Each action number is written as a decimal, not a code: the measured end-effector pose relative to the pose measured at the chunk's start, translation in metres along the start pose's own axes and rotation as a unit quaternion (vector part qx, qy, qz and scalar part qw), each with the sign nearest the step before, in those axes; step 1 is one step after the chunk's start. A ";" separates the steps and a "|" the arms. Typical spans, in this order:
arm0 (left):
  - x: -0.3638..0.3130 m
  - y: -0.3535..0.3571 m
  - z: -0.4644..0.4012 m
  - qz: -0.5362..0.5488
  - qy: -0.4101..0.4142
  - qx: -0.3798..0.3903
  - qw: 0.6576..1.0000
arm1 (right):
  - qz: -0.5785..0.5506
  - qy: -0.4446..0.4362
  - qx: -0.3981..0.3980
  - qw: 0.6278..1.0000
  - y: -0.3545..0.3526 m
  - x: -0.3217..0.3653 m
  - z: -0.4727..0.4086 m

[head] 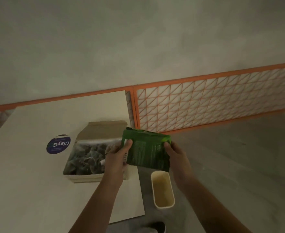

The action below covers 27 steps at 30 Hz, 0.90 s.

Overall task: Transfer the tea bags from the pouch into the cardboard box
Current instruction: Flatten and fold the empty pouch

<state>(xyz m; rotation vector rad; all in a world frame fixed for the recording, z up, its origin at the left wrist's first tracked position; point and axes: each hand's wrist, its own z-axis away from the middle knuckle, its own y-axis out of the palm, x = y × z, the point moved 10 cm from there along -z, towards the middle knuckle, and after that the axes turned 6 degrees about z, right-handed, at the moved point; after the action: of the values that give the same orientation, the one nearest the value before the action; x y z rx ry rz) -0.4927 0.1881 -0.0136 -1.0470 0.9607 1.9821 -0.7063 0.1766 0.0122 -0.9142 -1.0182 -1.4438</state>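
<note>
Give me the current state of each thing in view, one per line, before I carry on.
green pouch: held in the air, crumpled, gripped on both sides.
left hand: grips the pouch's left edge.
right hand: grips the pouch's right edge.
cardboard box: open on the table, flap up, tea bags inside.
cream container: upright, open, looks empty.

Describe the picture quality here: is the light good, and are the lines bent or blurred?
Head view: dim, flat, greenish light, no glare. The wide lens tilts and bows the orange grid fence. The tea bags in the cardboard box look soft and murky; print on the green pouch is unreadable.
</note>
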 end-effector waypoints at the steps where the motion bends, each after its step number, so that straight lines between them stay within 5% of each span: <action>1: 0.002 0.010 -0.001 -0.063 0.015 0.024 0.998 | 0.016 -0.004 -0.019 1.000 -0.012 0.001 -0.004; 5: 0.013 0.053 -0.005 -0.228 0.063 0.085 0.968 | 0.083 -0.006 -0.082 0.993 -0.042 -0.001 -0.025; 14: 0.030 0.072 -0.066 -0.310 0.138 0.029 0.940 | 0.144 0.008 -0.115 0.983 -0.053 -0.020 -0.077; 27: 0.220 0.069 -0.095 -0.378 -0.078 0.010 0.923 | 0.279 0.091 -0.082 0.953 -0.118 -0.113 -0.104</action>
<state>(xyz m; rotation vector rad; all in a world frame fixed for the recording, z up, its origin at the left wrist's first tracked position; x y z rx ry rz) -0.6122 0.1245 -0.2235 -1.0241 0.3878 1.3733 -0.8112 0.1208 -0.1410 -1.0619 -0.4508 -1.1107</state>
